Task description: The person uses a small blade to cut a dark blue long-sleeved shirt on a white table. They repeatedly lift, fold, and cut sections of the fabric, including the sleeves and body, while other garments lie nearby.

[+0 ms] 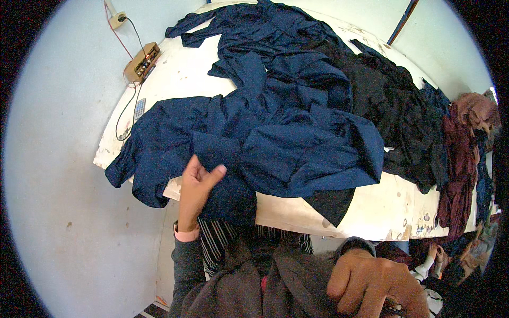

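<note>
A heap of navy blue cloth (313, 143) lies crumpled across the table, with sleeve-like pieces toward the left. At its near edge, my left hand (195, 193) grips a navy fold, the thumb spread over the front and the fingertips partly hidden by the cloth. Part of that fabric hangs over the table edge beside my wrist. Close to the camera at the lower right is my right hand (376, 283), raised off the cloth with its fingers curled. A small shiny bit shows by those fingers, too unclear to name.
The pale, stained table (366, 214) carries black cloth (389, 95) and maroon cloth (458, 164) to the right. At the left are a brown box with wires (142, 62), a remote control (139, 108) and a wall socket (117, 20). Another person's hands (436, 253) show at the far right.
</note>
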Motion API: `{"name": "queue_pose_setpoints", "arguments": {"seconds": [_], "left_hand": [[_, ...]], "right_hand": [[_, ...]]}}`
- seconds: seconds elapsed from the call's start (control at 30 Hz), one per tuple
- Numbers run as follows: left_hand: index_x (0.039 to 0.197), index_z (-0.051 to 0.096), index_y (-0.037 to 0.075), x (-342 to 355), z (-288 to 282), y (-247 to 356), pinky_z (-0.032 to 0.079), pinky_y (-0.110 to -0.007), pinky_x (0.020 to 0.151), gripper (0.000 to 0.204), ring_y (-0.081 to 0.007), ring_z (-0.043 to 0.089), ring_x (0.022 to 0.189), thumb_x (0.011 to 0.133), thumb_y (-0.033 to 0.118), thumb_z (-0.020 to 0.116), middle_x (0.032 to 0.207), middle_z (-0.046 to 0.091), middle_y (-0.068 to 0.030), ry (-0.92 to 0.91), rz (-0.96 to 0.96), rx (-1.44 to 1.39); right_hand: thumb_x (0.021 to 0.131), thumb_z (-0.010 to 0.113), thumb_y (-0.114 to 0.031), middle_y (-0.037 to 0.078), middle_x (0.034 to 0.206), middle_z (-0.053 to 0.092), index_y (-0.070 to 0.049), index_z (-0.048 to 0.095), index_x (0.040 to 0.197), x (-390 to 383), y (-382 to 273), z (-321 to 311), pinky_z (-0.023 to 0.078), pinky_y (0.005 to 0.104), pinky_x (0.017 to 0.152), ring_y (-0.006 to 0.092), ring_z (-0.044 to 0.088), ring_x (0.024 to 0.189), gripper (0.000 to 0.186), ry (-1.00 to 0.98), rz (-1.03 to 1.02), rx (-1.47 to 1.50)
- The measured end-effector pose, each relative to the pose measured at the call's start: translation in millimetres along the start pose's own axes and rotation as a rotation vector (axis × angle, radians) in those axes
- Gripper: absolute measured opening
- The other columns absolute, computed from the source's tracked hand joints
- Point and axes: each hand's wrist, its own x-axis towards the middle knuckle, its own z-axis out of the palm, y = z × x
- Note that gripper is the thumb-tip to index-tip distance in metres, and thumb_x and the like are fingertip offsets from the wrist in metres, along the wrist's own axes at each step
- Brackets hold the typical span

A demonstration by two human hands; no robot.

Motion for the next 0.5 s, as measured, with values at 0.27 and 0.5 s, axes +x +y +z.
{"name": "queue_pose_setpoints", "arguments": {"seconds": [0.27, 0.5], "left_hand": [[0.13, 0.056, 0.006, -40, 9, -32, 0.047, -0.024, 0.061, 0.041, -0.0069, 0.054, 0.065, 0.102, 0.036, 0.059, 0.102, 0.065, 0.0027, 0.116, -0.09, 0.134], [0.146, 0.039, 0.01, -38, 19, 0, 0.053, -0.022, 0.061, 0.049, -0.0036, 0.062, 0.08, 0.105, 0.033, 0.053, 0.12, 0.064, 0.0021, -0.027, -0.23, -0.329]], "right_hand": [[0.079, 0.078, -0.024, 0.008, 0.066, 0.063, -0.009, 0.062, 0.079, -16, 4, -30, 0.035, 0.0344, 0.045, 0.0214, 0.053, 0.047, 0.022, -0.017, 0.121, 0.164], [0.066, 0.082, -0.013, 0.009, 0.107, 0.07, -0.011, 0.064, 0.122, -50, 47, -51, 0.054, 0.0344, 0.065, 0.0257, 0.069, 0.087, 0.059, 0.179, 0.593, -1.645]]}}
